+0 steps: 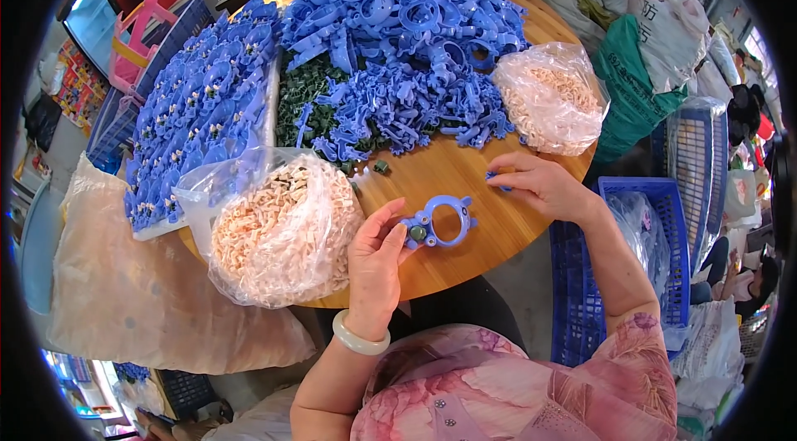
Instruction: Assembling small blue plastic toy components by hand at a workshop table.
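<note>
My left hand point(379, 243) grips a blue plastic ring-shaped part point(449, 221) by its left end, where a dark green piece is set into it. The round opening of the ring faces up, over the wooden table point(398, 271). To the right, my right hand point(540, 183) pinches a small blue plastic piece point(496, 181) between thumb and fingers, apart from the ring. Beyond both hands lies a heap of small blue pieces point(411, 105), with dark green pieces point(307, 96) on its left. Larger blue ring parts point(398, 5) are piled behind.
A clear bag of small pale pieces point(282, 229) sits left of my left hand; another such bag point(554, 100) stands beyond my right. Rows of blue assemblies point(199, 109) fill a board at left. Blue crates point(643, 192) stand at right, near a green sack point(639, 80).
</note>
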`<state>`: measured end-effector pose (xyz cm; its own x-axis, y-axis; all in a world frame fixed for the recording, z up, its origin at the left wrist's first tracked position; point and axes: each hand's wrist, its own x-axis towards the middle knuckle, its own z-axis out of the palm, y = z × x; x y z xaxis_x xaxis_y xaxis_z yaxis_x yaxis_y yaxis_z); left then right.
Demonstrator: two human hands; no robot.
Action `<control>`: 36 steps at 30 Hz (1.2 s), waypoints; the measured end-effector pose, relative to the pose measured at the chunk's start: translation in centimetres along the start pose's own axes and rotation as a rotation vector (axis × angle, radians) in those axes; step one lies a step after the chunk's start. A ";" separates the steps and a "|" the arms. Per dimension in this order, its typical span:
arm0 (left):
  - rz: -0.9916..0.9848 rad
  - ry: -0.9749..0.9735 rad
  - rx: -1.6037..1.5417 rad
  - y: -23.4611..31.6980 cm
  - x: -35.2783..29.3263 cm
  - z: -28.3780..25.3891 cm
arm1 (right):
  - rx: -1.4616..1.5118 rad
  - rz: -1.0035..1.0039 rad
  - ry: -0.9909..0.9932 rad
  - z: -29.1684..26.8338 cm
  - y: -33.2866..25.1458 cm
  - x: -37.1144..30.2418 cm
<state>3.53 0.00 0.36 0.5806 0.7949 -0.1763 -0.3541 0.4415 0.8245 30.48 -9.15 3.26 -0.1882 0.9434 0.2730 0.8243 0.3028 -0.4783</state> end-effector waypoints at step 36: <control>0.118 -0.019 0.091 -0.8 -0.4 0.1 | 0.409 0.042 0.132 3.5 -7.3 4.0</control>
<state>3.67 -0.69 -0.18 0.5529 0.8307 -0.0657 -0.3530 0.3049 0.8845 21.89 -7.13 4.91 -0.0677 0.9387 0.3380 0.5452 0.3186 -0.7754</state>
